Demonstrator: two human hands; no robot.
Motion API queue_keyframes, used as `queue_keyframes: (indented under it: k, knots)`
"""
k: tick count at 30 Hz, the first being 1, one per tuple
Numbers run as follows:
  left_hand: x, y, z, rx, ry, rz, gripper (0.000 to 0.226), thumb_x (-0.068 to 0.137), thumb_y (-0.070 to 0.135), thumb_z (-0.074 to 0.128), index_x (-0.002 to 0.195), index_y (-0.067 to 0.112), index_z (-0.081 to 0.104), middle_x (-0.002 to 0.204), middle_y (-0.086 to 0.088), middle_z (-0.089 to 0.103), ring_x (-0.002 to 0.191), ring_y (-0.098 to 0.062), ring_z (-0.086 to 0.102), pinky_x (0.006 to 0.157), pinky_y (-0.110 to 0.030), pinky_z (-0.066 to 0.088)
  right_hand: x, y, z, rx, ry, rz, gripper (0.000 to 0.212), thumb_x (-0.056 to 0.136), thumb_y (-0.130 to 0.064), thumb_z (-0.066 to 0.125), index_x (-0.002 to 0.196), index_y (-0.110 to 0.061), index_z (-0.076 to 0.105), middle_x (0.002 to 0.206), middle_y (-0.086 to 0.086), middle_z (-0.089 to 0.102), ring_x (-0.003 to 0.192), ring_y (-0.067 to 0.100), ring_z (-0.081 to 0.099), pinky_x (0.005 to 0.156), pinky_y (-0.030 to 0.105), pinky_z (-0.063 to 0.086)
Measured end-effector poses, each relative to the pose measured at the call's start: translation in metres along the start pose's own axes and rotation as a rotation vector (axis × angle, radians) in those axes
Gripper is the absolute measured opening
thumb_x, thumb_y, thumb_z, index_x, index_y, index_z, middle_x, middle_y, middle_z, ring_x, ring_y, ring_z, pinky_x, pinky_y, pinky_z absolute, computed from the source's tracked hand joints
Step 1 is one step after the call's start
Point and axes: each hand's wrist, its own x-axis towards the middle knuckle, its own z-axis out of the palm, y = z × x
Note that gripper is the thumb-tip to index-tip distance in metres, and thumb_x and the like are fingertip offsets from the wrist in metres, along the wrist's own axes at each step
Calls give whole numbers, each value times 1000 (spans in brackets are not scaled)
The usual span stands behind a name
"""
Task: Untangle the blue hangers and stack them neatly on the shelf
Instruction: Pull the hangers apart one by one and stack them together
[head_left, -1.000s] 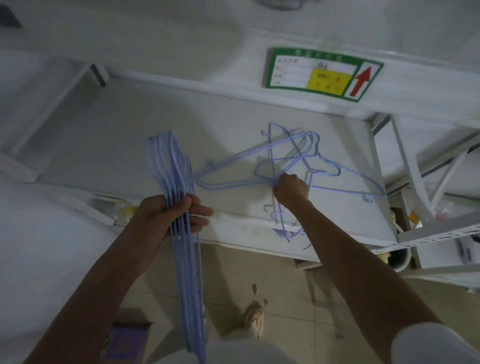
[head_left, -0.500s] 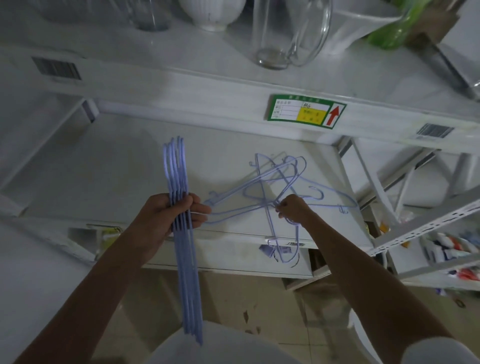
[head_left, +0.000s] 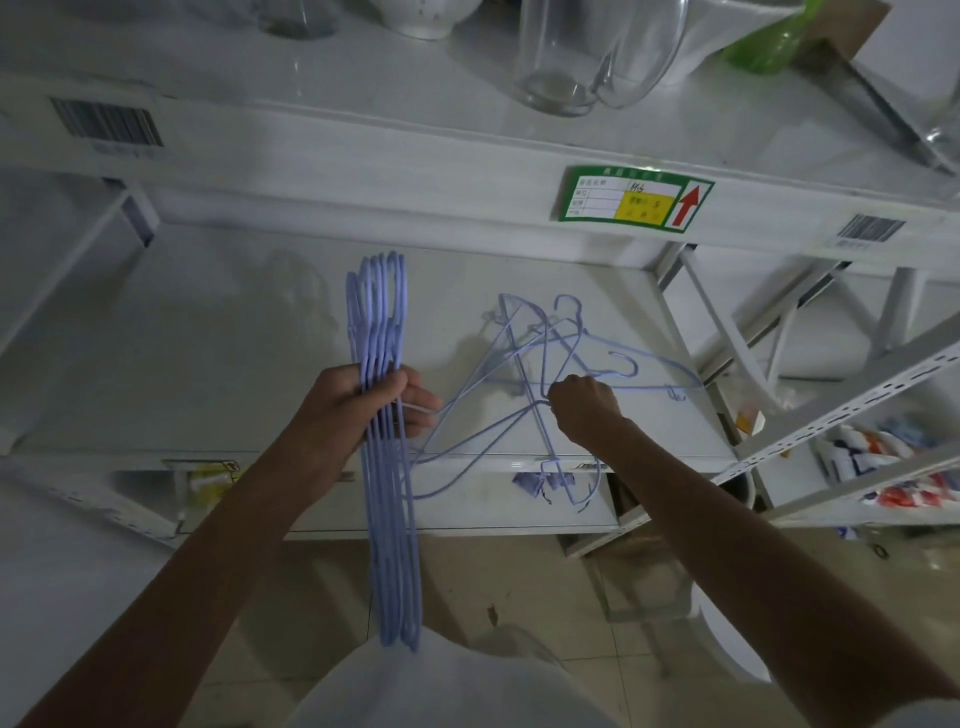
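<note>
Shelf (head_left: 218, 332): white metal, its flat board bare on the left side; the hangers sit toward the right of it.
Upper shelf (head_left: 363, 130): glass jars (head_left: 587, 57) stand on it, with something green (head_left: 769, 41) further right (too blurred to name).
Label (head_left: 634, 200): green-edged, stuck on the upper shelf's front rail, with a yellow patch and a red arrow pointing up.
Bundle of hangers (head_left: 387, 467): blue wire, gathered flat together and held upright, hooks at the top above the shelf board, the long ends hanging down past its front edge.
Tangle of hangers (head_left: 524, 364): blue wire, several crossed over one another on the right part of the shelf; some loops droop over the front edge.
Left hand (head_left: 358, 405): fingers and thumb curled round the middle of the bundle, gripping it.
Right hand (head_left: 584, 402): fingers closed on a wire in the tangle, knuckles up, just above the board.
</note>
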Motion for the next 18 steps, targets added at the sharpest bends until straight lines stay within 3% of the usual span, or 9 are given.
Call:
queue_keyframes:
  k: [5,7,11,13,15,16,18]
  knots:
    - [27,11,-5,62,-71,-9,28,102,11,51,115,-11,61,102,-25,74,93,-40,73,76,-37,61,-6,0,-28,-208,67,-54,14,89,-5,62,95,-16,69,88,2,70,84,25,72,72,36,60]
    - [40,14,-4,58,-86,-19,28,102,10,50,119,-10,60,106,-24,74,95,-40,73,79,-38,61,-2,4,-47,-269,117,-86,12,88,-8,63,89,-20,66,91,0,72,91,24,71,77,32,56]
    - [63,6,13,46,-91,-57,24,99,5,55,121,2,65,110,-20,75,100,-33,74,82,-36,61,7,6,-86,-326,289,-270,11,95,-21,62,102,-17,70,104,7,73,110,29,62,96,38,44]
    - [72,-6,27,6,-6,-86,22,97,6,59,117,4,68,108,-19,75,100,-32,74,80,-35,62,5,-1,-108,-364,321,-328,8,87,-22,69,93,-18,72,97,6,74,101,26,65,90,33,45]
    - [79,-21,41,-27,71,-127,25,97,6,59,120,0,67,110,-22,74,99,-32,74,80,-37,62,4,-9,-131,-425,434,-348,12,63,-28,82,71,-25,73,75,-2,73,75,17,70,72,23,47]
    - [82,-28,48,-39,98,-150,27,97,7,60,122,-2,66,111,-23,73,98,-31,74,80,-37,62,5,-13,-138,-453,441,-370,12,63,-26,81,72,-25,73,75,-3,73,73,17,70,72,22,46]
    - [85,-39,62,-96,154,-197,29,95,14,66,120,-1,68,106,-22,75,91,-31,76,72,-35,63,19,-20,-136,-399,322,-473,16,85,-13,66,99,-19,70,100,4,72,96,25,69,90,30,42]
